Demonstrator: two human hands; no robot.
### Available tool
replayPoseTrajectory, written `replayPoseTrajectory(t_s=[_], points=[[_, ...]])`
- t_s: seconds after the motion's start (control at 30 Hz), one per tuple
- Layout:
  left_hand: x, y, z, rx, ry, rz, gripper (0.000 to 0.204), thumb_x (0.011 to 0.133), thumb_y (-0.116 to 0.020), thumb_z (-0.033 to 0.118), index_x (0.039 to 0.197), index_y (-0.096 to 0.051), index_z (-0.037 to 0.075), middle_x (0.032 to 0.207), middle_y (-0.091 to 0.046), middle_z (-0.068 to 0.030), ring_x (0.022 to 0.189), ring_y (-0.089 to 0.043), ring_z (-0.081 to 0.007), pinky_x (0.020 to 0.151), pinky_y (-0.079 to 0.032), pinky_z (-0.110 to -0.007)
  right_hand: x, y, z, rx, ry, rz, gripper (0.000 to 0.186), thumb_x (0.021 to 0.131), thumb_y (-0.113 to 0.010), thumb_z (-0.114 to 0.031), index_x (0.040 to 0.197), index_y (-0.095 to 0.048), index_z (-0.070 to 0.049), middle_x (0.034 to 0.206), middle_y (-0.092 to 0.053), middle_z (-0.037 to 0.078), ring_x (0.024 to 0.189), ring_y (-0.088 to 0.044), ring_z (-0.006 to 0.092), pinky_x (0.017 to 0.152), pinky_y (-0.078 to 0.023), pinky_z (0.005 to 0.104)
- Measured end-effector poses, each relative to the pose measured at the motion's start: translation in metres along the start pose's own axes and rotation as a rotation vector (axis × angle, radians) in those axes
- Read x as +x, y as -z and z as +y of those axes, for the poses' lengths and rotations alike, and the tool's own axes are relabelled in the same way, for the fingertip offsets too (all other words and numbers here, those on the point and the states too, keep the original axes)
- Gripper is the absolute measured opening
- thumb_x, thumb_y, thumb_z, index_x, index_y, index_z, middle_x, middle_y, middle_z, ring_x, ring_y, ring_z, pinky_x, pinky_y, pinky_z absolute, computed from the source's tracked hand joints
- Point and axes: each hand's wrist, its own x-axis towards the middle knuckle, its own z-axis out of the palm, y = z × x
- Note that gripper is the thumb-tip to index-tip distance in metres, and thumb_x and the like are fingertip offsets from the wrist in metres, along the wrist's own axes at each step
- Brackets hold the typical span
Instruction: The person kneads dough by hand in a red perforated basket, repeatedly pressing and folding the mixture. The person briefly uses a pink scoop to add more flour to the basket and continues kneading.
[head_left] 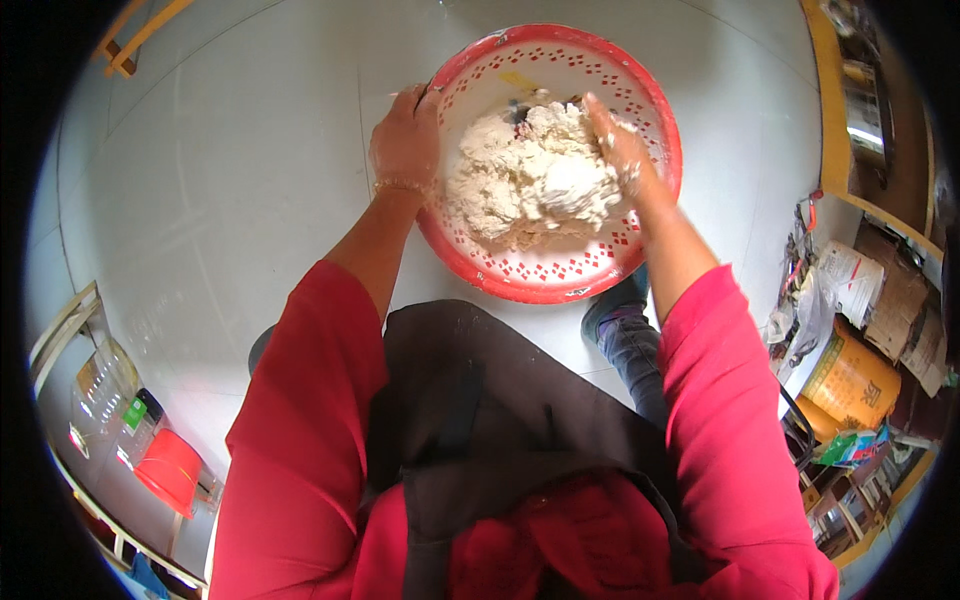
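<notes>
A shaggy, pale lump of dough (540, 170) lies in a wide white basin (520, 268) with a red rim and red diamond patterns. Its surface is rough and crumbly, partly smeared by motion. At the basin's left rim is my left hand (405, 145), closed over the edge, with its fingers partly hidden. My right hand (622, 150) lies along the right side of the dough, fingers stretched out and touching it. Bits of flour or dough cling to both hands. A small dark patch shows at the dough's far side.
The basin stands on a pale tiled floor (250, 170). On the right are a yellow bucket (853, 378), a white tub (850, 280), plastic bags and a wooden-framed shelf (832, 110). A rack with a red container (168, 468) stands at lower left. My shoe (612, 308) is beside the basin.
</notes>
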Motion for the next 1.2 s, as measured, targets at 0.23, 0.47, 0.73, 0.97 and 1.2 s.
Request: replayPoseTrajectory(t_s=[0.23,0.47,0.73,0.97,1.2], points=[[-0.001,-0.003,0.003,0.025,-0.005,-0.006,0.041,0.096,-0.052,0.041,0.119,-0.065,0.009,0.106,-0.070,-0.0162,0.099,-0.066,-0.0353,0.088,-0.050,-0.040,-0.099,-0.063,0.013,-0.719,0.534,0.090,0.059,0.074,-0.070,-0.057,0.115,-0.066,-0.015,0.148,-0.043,0.017,0.136,-0.036,0.0416,0.114,-0.022,0.0516],[-0.008,-0.003,0.010,0.046,0.024,-0.015,0.039,0.096,-0.052,0.035,0.121,-0.063,0.008,0.100,-0.070,-0.0194,0.095,-0.067,-0.0376,0.086,-0.051,-0.042,-0.084,-0.106,0.030,-0.819,0.695,0.190,0.047,0.070,-0.072,-0.047,0.107,-0.068,-0.018,0.150,-0.041,0.015,0.137,-0.034,0.0374,0.109,-0.024,0.0543],[-0.004,0.003,0.018,0.069,-0.024,-0.038,0.034,0.097,-0.053,0.030,0.117,-0.062,0.005,0.097,-0.069,-0.0198,0.090,-0.068,-0.0381,0.079,-0.053,-0.042,-0.006,-0.105,0.006,-0.866,0.628,0.053,0.046,0.075,-0.063,-0.049,0.110,-0.067,-0.020,0.128,-0.059,0.015,0.126,-0.047,0.0350,0.107,-0.026,0.0543],[0.001,0.004,0.017,0.060,-0.004,-0.081,0.028,0.100,-0.054,0.021,0.119,-0.062,0.002,0.104,-0.070,-0.0143,0.095,-0.066,-0.0208,0.086,-0.051,-0.033,0.041,-0.101,-0.016,-0.822,0.751,0.093,0.039,0.082,-0.054,-0.047,0.101,-0.071,-0.017,0.102,-0.068,0.012,0.096,-0.062,0.0275,0.092,-0.039,0.0462],[0.017,-0.005,0.011,-0.008,-0.117,-0.031,0.031,0.099,-0.058,0.027,0.118,-0.063,0.003,0.102,-0.071,-0.0133,0.092,-0.067,-0.0214,0.084,-0.051,-0.033,0.083,-0.099,-0.010,-0.725,0.597,0.029,0.055,0.080,-0.050,-0.054,0.115,-0.072,-0.017,0.114,-0.070,0.011,0.105,-0.066,0.0287,0.095,-0.046,0.0414]])
